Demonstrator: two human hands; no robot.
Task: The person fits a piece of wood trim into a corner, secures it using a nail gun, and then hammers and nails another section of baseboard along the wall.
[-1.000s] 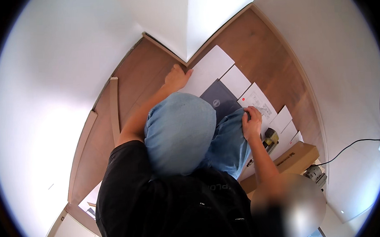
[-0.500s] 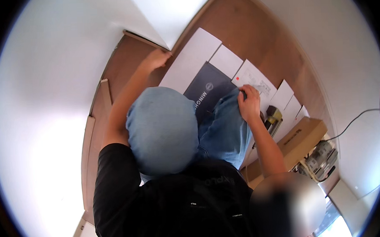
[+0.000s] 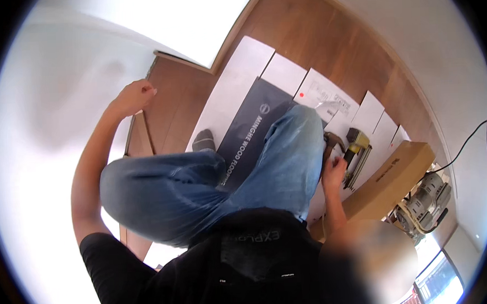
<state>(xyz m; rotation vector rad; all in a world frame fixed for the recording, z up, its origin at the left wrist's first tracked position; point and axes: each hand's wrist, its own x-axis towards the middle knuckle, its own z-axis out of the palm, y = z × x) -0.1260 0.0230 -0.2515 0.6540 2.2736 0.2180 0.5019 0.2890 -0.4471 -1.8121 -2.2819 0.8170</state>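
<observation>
My left hand is raised beside the white wall at the left, its fingers curled in. Anything inside it is hidden. My right hand is low beside my right knee, with thumb and fingers drawn together. Just past its fingertips lies a dark brown curved object, partly hidden by my knee, whose kind I cannot make out. A yellow and black nail gun lies immediately right of that hand. Under it are overlapping white cardboard sheets and a dark grey printed sheet.
A long brown cardboard box lies at the right, next to a grey compressor-like machine with a black cable. Wood flooring borders the sheets. A white wall corner juts in at the far left. A wood strip lies by the left wall.
My left hand has moved left and nearer, away from the wall corner. The right hand has left my knee and dropped beside the nail gun. My left knee has swung outward, uncovering more dark sheet.
</observation>
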